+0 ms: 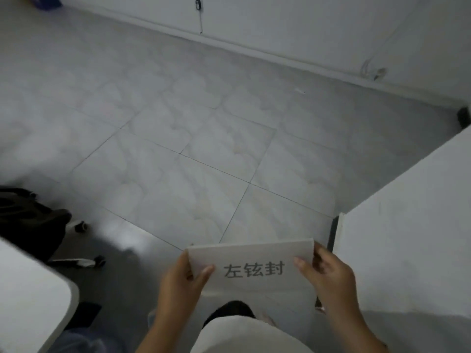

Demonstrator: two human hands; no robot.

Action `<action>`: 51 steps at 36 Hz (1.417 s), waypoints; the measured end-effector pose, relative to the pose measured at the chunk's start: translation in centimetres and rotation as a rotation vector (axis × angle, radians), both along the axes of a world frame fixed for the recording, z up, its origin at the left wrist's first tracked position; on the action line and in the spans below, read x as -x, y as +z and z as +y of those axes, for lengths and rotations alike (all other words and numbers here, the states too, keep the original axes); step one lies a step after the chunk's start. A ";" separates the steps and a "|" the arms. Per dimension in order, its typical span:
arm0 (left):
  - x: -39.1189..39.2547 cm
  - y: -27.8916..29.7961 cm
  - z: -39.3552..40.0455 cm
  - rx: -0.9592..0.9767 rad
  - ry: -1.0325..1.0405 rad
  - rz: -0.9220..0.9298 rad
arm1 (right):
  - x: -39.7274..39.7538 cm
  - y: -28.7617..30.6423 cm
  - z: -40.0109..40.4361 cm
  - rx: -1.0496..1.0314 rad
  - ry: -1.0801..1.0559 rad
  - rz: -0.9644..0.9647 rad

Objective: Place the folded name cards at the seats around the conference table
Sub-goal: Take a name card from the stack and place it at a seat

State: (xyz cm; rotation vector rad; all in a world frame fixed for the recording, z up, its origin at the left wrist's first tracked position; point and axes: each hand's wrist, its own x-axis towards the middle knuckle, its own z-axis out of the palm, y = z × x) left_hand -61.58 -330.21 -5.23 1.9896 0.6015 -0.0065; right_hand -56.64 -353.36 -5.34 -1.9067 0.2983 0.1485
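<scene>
My grip is pinching a folded name card (251, 268) at both short ends, left hand (182, 284) on one side and right hand (328, 278) on the other. I am holding it up in front of my tummy, above the tiled floor (191, 138). It is thin paper, so I think it is very light and bends easily. The edges are the best place to hold it. My thumbs are lying on top. A white surface (407, 225) is waiting just beside my right hand.
</scene>
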 end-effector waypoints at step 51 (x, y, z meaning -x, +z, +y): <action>-41.7 -1.1 65.4 0.056 1.371 -0.046 | -60.1 -1.2 88.4 -0.119 1.306 0.128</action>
